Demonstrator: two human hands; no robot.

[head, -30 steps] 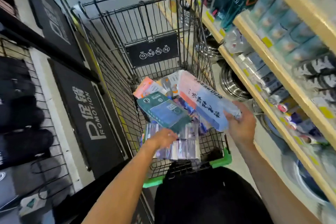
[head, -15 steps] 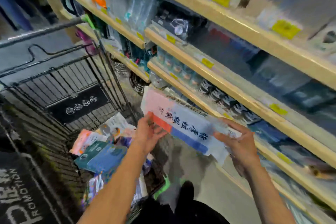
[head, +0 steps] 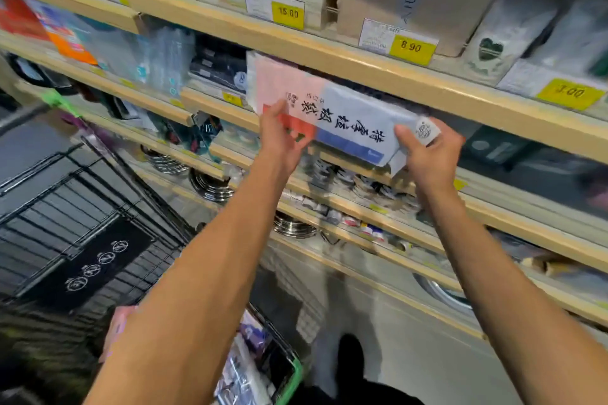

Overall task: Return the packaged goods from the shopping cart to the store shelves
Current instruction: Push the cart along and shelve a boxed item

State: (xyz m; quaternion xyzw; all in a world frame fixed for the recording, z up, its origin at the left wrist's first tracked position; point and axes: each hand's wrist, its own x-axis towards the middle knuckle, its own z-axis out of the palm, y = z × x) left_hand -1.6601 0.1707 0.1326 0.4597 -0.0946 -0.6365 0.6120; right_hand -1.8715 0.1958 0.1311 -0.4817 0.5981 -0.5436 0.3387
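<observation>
A flat pink-and-blue package (head: 332,115) with black lettering is held lengthwise, tilted down to the right, at the shelf (head: 378,71) edge; more packaged goods (head: 250,368) lie in the cart (head: 82,233), near left.

We see the packet (head: 332,115) split in colour: pale pink over red-orange on one side, pale grey-blue over a deeper blue band on the other, with bold black characters across the middle (and a small round black-on-white seal at one corner). The shelf edges (head: 362,66) are light wood-tan, dotted with yellow price tags (head: 411,48) printed in black. The cart (head: 82,207) is black wire with a bright green corner trim (head: 292,381) and a black plate (head: 95,260) bearing white circular symbols.
</observation>
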